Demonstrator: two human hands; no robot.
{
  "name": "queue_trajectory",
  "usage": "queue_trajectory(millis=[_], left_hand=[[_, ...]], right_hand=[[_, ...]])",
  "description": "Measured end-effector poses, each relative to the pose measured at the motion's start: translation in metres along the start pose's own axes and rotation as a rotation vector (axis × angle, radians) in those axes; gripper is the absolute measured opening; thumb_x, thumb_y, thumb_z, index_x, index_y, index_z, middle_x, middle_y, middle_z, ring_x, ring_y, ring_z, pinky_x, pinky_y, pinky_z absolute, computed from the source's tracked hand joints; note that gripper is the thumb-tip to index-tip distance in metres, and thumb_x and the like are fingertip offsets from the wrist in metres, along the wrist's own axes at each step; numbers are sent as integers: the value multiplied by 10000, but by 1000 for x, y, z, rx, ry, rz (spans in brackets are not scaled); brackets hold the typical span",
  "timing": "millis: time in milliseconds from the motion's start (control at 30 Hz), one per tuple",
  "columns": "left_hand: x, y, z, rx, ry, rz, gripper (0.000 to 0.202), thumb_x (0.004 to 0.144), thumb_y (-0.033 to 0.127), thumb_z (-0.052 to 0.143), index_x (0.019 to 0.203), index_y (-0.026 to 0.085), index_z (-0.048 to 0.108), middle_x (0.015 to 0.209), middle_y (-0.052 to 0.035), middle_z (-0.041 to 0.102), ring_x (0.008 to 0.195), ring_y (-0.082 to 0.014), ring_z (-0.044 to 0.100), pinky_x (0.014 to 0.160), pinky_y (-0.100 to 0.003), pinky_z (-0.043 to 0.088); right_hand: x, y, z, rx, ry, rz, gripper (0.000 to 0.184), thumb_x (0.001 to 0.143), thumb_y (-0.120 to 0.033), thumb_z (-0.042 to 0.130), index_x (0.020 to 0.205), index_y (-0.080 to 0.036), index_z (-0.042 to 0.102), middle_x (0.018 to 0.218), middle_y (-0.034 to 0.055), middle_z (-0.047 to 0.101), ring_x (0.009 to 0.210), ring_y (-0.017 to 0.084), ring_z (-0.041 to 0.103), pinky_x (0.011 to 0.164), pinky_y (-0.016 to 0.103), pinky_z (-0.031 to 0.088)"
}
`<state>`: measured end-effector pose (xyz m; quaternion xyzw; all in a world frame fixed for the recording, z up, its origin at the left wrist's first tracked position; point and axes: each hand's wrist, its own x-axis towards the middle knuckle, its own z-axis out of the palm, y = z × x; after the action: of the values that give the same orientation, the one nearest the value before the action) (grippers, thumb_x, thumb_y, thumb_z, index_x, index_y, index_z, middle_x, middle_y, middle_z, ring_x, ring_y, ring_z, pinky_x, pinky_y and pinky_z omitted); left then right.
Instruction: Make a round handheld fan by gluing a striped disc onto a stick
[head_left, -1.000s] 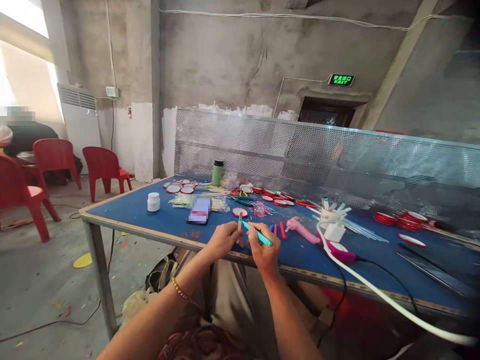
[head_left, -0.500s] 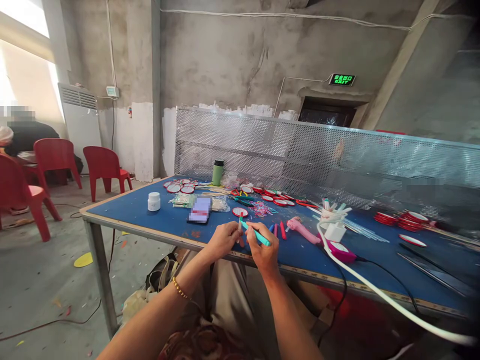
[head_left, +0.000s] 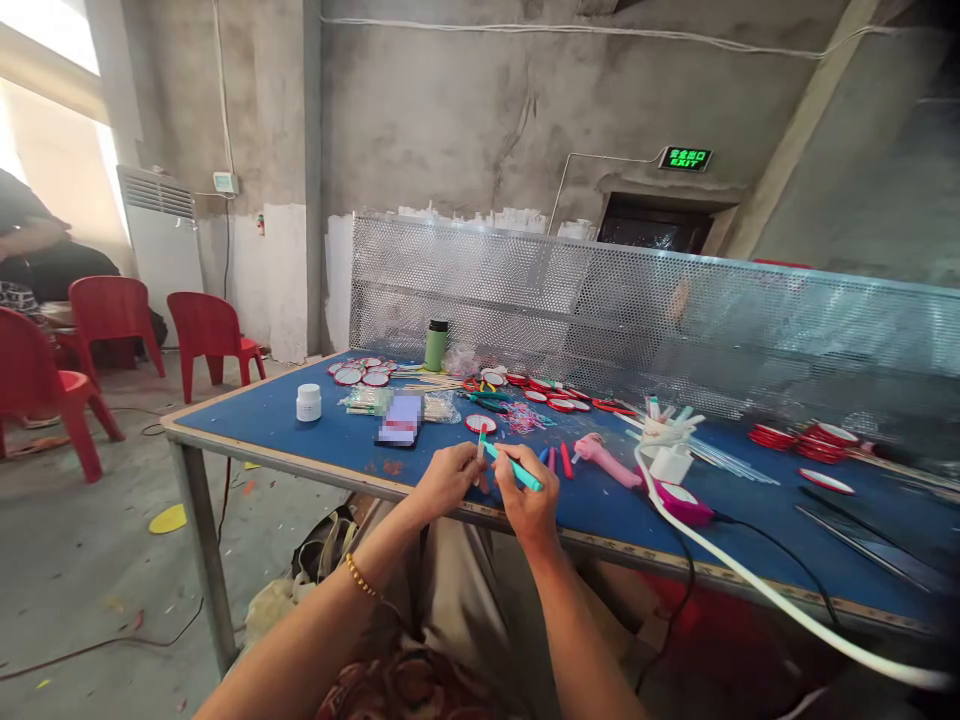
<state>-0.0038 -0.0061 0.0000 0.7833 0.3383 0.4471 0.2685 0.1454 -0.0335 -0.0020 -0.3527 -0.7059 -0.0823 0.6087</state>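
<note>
My left hand point(head_left: 444, 480) pinches a thin wooden stick point(head_left: 480, 446) that stands upright at the near edge of the blue table point(head_left: 247, 425). Close beside it, my right hand point(head_left: 529, 497) grips a teal pen-like tool point(head_left: 514, 468) whose tip points at the stick. Both hands hover just above the table edge, over my lap. Loose red and blue sticks point(head_left: 559, 460) lie right behind the hands. A round red-rimmed disc point(head_left: 480, 424) lies just beyond the stick.
On the table are a phone point(head_left: 400, 419), a white jar point(head_left: 307, 402), a green flask point(head_left: 435, 345), several red-rimmed discs point(head_left: 360, 373), a pink tool point(head_left: 604, 458), a white cup of sticks point(head_left: 663, 432) and a white hose point(head_left: 757, 590). A perforated metal screen point(head_left: 600, 310) backs it. Red chairs point(head_left: 210, 335) stand left.
My hands and the tools stay almost still. At the far left, a person by the red chairs has shifted position.
</note>
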Motion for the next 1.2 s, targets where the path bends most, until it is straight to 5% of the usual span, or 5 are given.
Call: queue_trajectory(millis=[1200], left_hand=[[-2, 6, -2, -14, -12, -34, 266, 916, 288, 429, 673, 204, 499, 699, -18, 723, 687, -155, 636, 692, -237, 419]], right_hand=[[-1, 1, 1, -1, 42, 25, 183, 953, -266, 509, 900, -200, 671, 773, 31, 723, 653, 155, 689, 603, 263, 556]])
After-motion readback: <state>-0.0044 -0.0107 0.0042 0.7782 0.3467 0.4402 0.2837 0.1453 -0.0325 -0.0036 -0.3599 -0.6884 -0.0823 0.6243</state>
